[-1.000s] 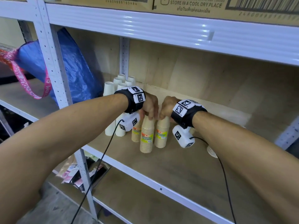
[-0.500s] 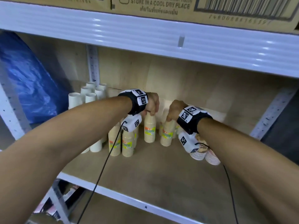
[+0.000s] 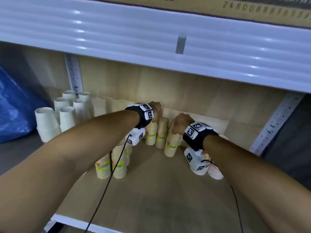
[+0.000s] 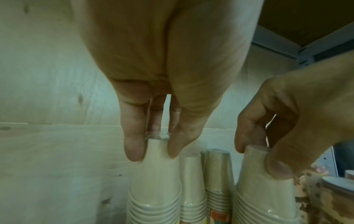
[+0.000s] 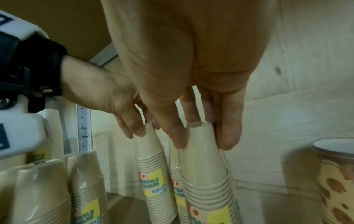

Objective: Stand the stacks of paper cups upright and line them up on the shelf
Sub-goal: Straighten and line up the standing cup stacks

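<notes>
Several plastic-wrapped stacks of tan paper cups with yellow-green labels stand upside down on the wooden shelf [image 3: 151, 199]. My left hand [image 3: 155, 112] [image 4: 155, 153] pinches the top of one upright stack [image 3: 151, 135] [image 4: 155, 189] near the back wall. My right hand [image 3: 180, 121] [image 5: 201, 141] grips the top of another stack [image 3: 172, 145] [image 5: 206, 181], which leans a little. A third stack [image 3: 162, 133] stands between them. Two more stacks [image 3: 110, 165] stand further forward on the left, under my left forearm.
White cup stacks [image 3: 67, 113] fill the back left corner beside a blue bag [image 3: 13, 111]. Patterned cups [image 3: 215, 172] lie under my right wrist. The white beam [image 3: 151, 36] of the shelf above hangs low overhead. A cable [image 3: 104, 195] dangles across the shelf front.
Both hands have carried their stacks from the front group to the back wall of the shelf. The view has come closer and shifted right.
</notes>
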Demonstrator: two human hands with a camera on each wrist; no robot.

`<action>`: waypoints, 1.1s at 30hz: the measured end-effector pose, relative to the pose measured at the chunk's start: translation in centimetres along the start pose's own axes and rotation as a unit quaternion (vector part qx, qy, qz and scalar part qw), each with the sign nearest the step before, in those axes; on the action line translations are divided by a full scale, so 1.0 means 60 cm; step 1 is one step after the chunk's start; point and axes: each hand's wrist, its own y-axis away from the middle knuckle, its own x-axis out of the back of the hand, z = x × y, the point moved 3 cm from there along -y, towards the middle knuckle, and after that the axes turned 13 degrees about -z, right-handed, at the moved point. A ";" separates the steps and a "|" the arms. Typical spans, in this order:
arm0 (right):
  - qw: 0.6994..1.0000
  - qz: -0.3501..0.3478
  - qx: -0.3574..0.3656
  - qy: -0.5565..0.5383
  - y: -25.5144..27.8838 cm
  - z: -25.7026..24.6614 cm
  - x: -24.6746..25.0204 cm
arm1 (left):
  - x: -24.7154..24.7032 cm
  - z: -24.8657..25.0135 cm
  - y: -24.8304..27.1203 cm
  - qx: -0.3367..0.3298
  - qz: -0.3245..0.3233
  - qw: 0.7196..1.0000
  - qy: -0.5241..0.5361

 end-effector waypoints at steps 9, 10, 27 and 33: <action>1.000 -0.018 0.012 0.002 -0.027 0.009 -0.011 | -0.015 -0.009 -0.037 0.045 -0.004 0.999 -0.002; 1.000 -0.020 0.012 0.001 -0.027 0.009 -0.012 | -0.020 -0.015 -0.047 0.051 -0.001 0.999 0.015; 0.999 -0.026 0.029 0.006 0.006 -0.003 0.007 | -0.006 -0.020 -0.022 -0.010 0.036 0.995 0.093; 0.997 0.003 0.043 0.071 0.016 -0.041 0.017 | 0.014 -0.034 0.024 -0.013 0.024 0.992 0.120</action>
